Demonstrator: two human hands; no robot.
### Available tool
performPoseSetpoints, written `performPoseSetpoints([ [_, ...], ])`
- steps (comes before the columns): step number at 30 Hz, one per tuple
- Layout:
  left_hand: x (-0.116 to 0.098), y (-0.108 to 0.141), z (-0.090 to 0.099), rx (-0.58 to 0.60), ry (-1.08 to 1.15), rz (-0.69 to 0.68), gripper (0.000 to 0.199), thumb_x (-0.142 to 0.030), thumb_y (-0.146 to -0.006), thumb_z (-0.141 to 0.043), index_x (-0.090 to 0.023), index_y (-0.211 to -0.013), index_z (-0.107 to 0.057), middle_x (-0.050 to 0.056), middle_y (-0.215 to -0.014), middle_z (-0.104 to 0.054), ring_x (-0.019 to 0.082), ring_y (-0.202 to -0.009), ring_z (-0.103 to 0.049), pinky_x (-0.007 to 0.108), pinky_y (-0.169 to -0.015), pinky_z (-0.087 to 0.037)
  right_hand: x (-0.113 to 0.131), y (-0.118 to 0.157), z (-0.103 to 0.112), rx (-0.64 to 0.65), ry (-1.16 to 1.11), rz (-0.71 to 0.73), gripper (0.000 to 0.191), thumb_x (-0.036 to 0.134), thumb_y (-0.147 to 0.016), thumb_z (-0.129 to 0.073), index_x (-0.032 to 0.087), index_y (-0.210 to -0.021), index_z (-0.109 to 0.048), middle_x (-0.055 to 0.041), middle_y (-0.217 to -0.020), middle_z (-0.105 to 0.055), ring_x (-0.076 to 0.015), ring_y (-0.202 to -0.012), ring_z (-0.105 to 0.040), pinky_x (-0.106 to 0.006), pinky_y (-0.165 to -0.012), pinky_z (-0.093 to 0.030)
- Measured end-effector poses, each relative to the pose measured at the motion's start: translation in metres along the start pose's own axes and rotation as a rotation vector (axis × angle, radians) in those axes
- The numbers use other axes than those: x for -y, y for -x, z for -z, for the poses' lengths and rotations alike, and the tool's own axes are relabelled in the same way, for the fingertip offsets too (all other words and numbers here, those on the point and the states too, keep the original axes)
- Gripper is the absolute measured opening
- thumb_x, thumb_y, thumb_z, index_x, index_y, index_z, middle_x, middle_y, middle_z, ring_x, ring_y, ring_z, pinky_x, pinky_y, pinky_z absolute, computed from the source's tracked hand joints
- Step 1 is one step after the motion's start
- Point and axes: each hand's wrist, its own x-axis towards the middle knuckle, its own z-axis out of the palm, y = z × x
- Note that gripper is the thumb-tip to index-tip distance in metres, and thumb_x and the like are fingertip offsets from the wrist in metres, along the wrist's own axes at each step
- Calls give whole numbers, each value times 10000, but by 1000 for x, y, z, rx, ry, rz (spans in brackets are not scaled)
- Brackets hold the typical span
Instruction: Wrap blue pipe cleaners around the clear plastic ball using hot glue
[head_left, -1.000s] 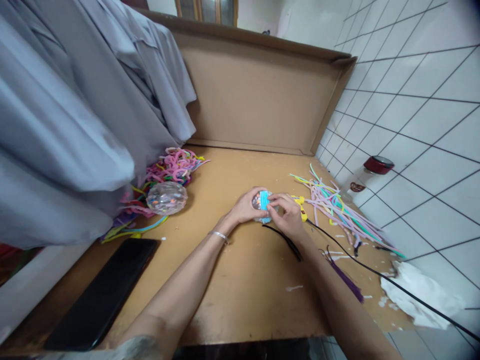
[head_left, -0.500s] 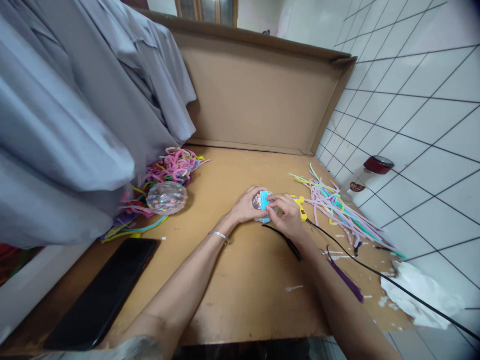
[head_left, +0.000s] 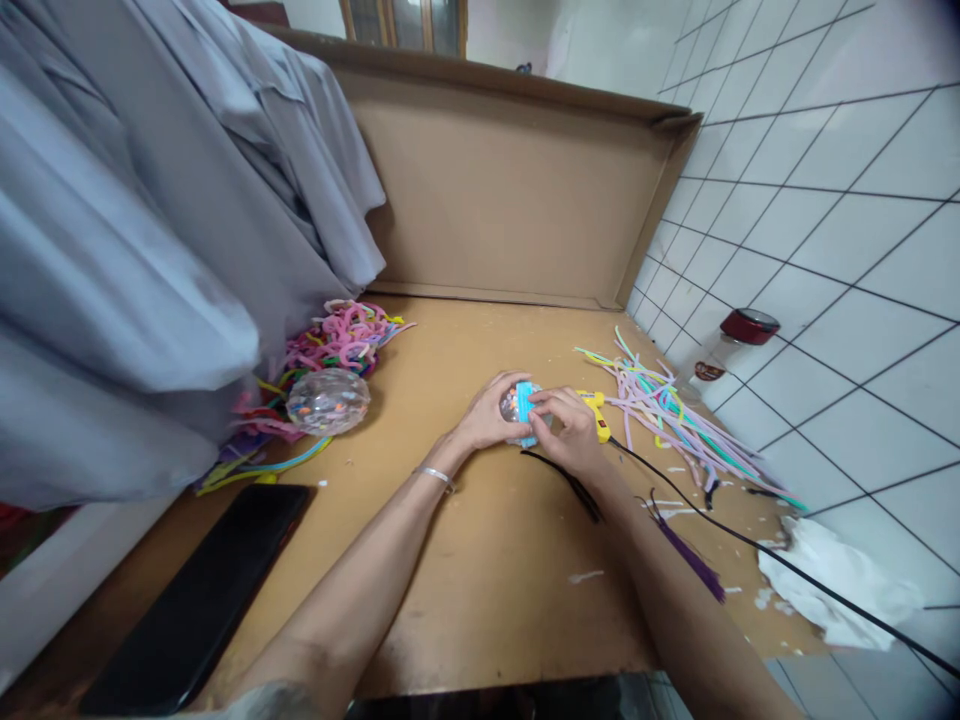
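Observation:
A small clear round container [head_left: 511, 403] with tiny coloured bits inside rests on the table, a light-blue strip [head_left: 525, 398] running across its top. Around its left side my left hand [head_left: 485, 412] is closed, thumb near and fingers far. My right hand [head_left: 568, 425] pinches at the right edge of the blue strip with thumb and fingertips. Just beyond that hand lies a yellow glue gun [head_left: 598, 412], partly covered by it. Black pipe cleaners [head_left: 562, 475] lie close below the container, running under the right wrist.
At left, a second clear container [head_left: 328, 402] sits against a heap of coloured pipe cleaners [head_left: 345, 335], with a phone [head_left: 202, 590] nearer. At right are loose pipe cleaners [head_left: 660, 405], a red-lidded jar [head_left: 724, 350], a purple tassel [head_left: 690, 555], white tissue [head_left: 832, 585] and a black cord [head_left: 727, 533]. Cardboard [head_left: 510, 190] stands behind.
The view has shifted slightly, moving the scene a little left. Both hands keep nearly the same pose on the container and its blue strip.

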Motion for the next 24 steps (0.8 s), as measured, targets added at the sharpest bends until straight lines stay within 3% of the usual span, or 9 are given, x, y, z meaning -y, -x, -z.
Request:
performPoseSetpoints([
  [10, 3, 1, -3, 1, 45, 0, 716, -328, -635, -789, -211, -1288, -520, 103, -1299, -575, 267, -1222, -546, 411, -1089, -403, -3, 1, -1, -17, 9, 16, 114, 195, -842, -566, 233, -737, -591, -57, -899, -716, -198, -852, -639, -373, -771, -505],
  [24, 2, 1, -5, -27, 184, 17, 646, -318, -594, -814, -193, -1174, -559, 90, -1209, -607, 253, -1140, -580, 372, -1014, -449, -6, 1, -3, -52, 4, 33, 97, 181, -831, -586, 225, -746, -603, -56, -878, -719, -192, -836, -654, -363, -764, -513],
])
